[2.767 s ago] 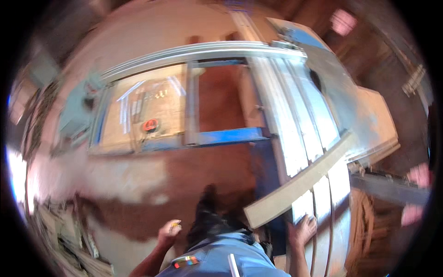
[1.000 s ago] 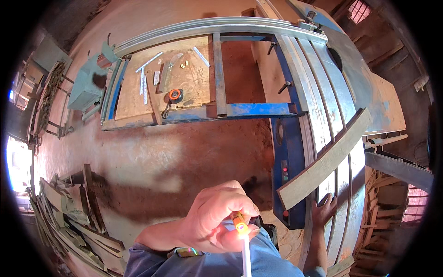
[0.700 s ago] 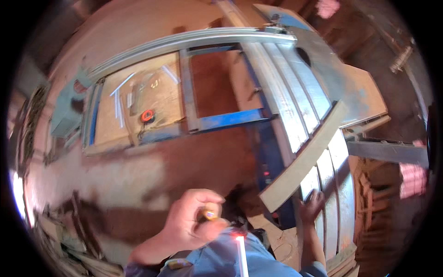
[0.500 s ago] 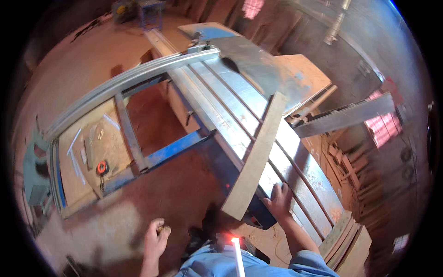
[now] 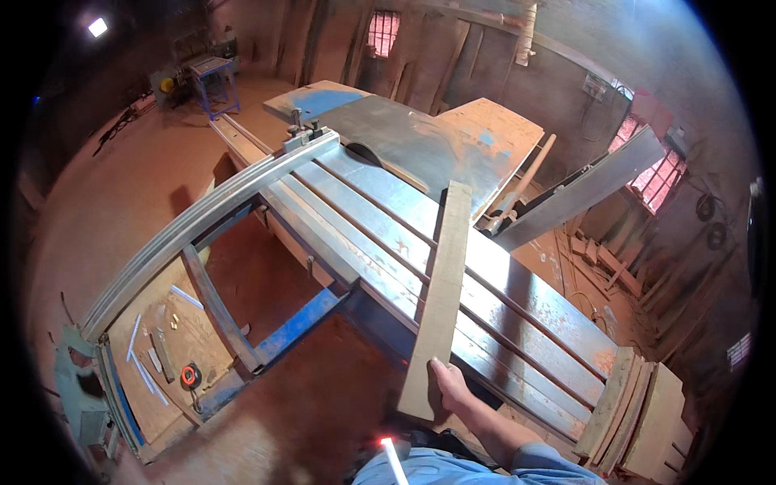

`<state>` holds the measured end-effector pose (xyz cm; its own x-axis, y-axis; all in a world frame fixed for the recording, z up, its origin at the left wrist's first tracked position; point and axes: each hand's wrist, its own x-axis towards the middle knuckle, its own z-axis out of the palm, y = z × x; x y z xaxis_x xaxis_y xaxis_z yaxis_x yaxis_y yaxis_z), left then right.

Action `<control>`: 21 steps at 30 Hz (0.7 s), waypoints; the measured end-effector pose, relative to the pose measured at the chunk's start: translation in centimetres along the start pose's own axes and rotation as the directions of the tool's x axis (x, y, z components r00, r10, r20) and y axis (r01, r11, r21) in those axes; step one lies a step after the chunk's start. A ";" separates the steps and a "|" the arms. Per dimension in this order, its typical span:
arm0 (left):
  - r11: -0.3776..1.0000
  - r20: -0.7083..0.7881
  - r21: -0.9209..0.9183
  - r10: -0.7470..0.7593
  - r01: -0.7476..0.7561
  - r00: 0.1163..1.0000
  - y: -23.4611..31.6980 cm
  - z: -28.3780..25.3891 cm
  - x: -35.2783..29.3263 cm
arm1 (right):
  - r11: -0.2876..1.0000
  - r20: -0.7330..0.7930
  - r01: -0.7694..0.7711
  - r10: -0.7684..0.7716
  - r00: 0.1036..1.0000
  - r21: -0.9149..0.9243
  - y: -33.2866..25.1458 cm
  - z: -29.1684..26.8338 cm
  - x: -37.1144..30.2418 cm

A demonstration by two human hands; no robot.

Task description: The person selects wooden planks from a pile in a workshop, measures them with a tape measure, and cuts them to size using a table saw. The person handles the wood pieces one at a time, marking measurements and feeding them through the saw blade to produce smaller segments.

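A long wooden plank [image 5: 443, 283] lies slantwise across the metal sliding table [image 5: 533, 303] of a panel saw, its near end jutting past the table's edge. My right hand [image 5: 453, 386] grips the right edge of that near end, thumb on top and the other fingers mostly hidden. A dark round saw blade [image 5: 364, 152] shows beyond the sliding table. My left hand is out of the picture.
Stacked boards [image 5: 614, 404] rest at the table's right end. A long fence [image 5: 299, 153] crosses to the left, over a frame whose wooden panel [image 5: 182, 323] holds a tape measure [image 5: 191, 375] and thin white strips. Wood scraps [image 5: 606, 263] lie on the floor at right.
My right hand has moved left from the metal table onto the plank's near end. My left hand, earlier closed around something small, has left the picture. The view has shifted.
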<state>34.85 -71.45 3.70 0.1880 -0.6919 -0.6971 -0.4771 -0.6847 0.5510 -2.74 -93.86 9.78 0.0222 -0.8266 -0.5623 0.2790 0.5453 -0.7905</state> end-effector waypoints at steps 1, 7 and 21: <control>1.000 -0.012 -0.021 0.007 -0.007 1.000 1.0 -0.5 0.5 | 0.989 -0.057 0.126 -0.131 0.990 -0.082 -0.4 1.4 -0.4; 0.996 -0.015 -0.067 0.055 -0.056 0.998 5.8 -1.9 4.0 | 0.952 -0.064 0.150 -0.173 0.983 -0.265 -4.6 5.3 1.6; 0.998 0.057 -0.038 -0.044 0.046 0.997 4.8 -3.0 4.3 | 0.967 0.192 -0.042 -0.007 0.981 0.250 -14.5 20.2 14.2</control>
<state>35.89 -78.44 4.70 0.1594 -0.6472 -0.7455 -0.4345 -0.7241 0.5356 12.93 -116.28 18.16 0.2041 -0.8418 -0.4997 0.5090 0.5273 -0.6803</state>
